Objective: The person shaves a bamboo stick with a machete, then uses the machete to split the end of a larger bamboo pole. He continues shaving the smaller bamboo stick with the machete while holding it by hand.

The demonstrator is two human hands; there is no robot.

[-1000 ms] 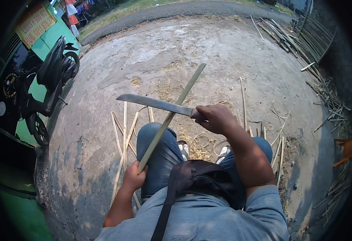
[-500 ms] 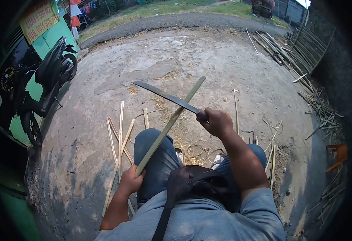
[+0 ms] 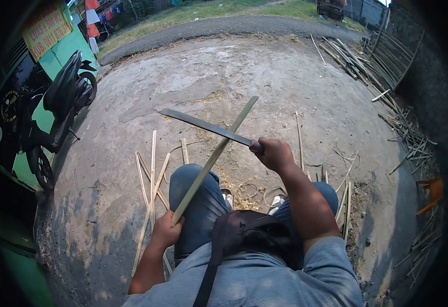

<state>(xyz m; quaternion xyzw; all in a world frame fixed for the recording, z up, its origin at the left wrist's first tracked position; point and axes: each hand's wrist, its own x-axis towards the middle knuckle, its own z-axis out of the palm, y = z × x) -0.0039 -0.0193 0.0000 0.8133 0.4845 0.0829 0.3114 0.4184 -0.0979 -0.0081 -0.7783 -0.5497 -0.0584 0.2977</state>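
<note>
My left hand (image 3: 167,229) is closed round the lower end of a long, flat green bamboo strip (image 3: 203,174), just left of my left knee. The strip slants up and away to the right. My right hand (image 3: 275,154) grips the dark handle of a long machete (image 3: 198,122). Its blade points to the left and crosses over the upper part of the strip, resting against it or very close above it. Several pale bamboo strips (image 3: 153,169) lie on the ground left of my legs. Thin curled shavings (image 3: 249,190) are scattered between my feet.
A black motorbike (image 3: 63,97) is parked at the left by a green wall. Piled bamboo (image 3: 354,61) and a slatted bamboo panel (image 3: 395,56) are at the upper right. An orange object (image 3: 430,195) stands at the right edge. Further strips (image 3: 348,210) lie beside my right leg.
The machete has shifted slightly left and its tip has dropped a little. The strip's far end has moved slightly left. Both hands keep their grip.
</note>
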